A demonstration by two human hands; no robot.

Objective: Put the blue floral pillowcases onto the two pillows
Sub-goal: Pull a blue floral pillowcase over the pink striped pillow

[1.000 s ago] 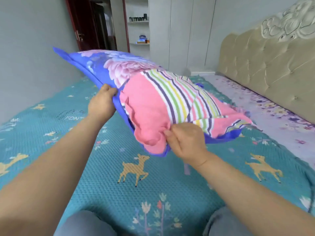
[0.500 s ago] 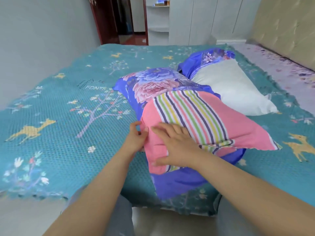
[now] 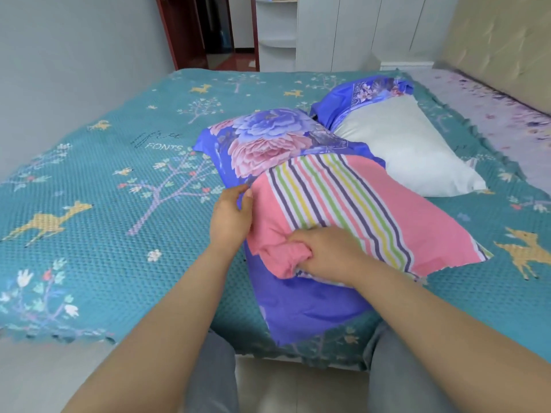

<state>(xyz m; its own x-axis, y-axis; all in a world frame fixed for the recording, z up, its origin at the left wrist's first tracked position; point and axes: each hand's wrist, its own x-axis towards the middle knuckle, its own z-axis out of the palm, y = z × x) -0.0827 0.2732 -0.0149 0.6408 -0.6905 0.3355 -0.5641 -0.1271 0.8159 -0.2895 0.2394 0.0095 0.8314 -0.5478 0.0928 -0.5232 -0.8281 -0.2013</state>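
Note:
A pink striped pillow (image 3: 351, 204) lies on the bed, its far half inside a blue floral pillowcase (image 3: 268, 141). The case's loose blue end (image 3: 301, 311) spreads toward me under the pillow. My left hand (image 3: 231, 219) pinches the case's edge at the pillow's left side. My right hand (image 3: 328, 248) grips the bunched pink corner of the pillow. Behind lies a white pillow (image 3: 408, 153), bare, with a second blue floral pillowcase (image 3: 366, 93) crumpled at its far end.
The bed carries a teal blanket (image 3: 104, 204) with deer and trees. A beige headboard (image 3: 501, 46) stands at the right, white wardrobes (image 3: 334, 31) and a doorway (image 3: 214, 28) at the back. My knees (image 3: 214, 380) touch the bed's near edge.
The pillow went from held in the air to lying on the bed. My right hand has curled round the pink corner; my left hand has slid up along the case's edge.

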